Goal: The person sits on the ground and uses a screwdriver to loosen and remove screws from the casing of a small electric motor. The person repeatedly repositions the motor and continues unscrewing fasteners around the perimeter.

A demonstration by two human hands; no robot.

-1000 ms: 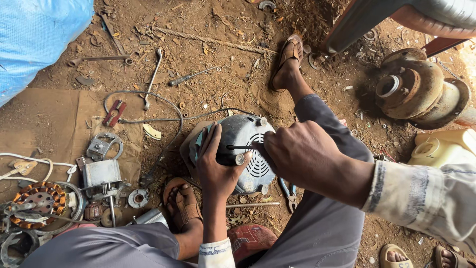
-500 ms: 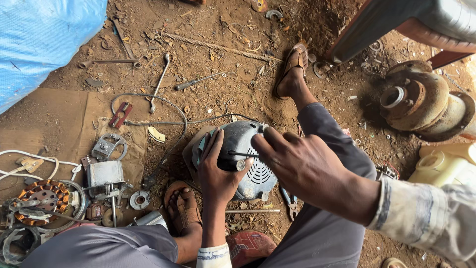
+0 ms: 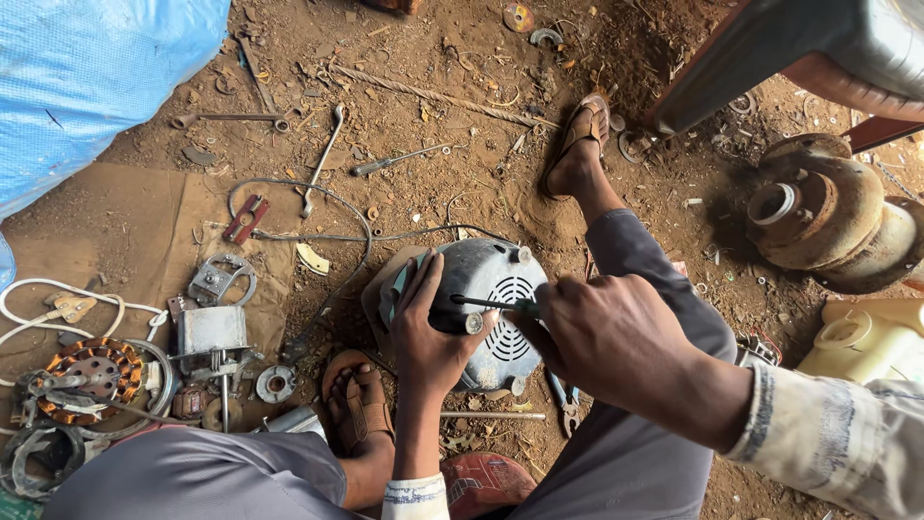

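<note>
Dirt floor (image 3: 433, 125) carries a grey motor housing (image 3: 491, 289) between the person's feet, left hand (image 3: 428, 332) clamped over its rim to steady it while right hand (image 3: 606, 337) grips a screwdriver (image 3: 481, 303) against its vented face.

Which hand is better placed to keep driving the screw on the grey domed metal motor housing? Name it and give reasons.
Right. The right hand grips the screwdriver, whose tip meets the grey domed metal motor housing. The left hand is clamped over the housing's side, steadying it.
</note>
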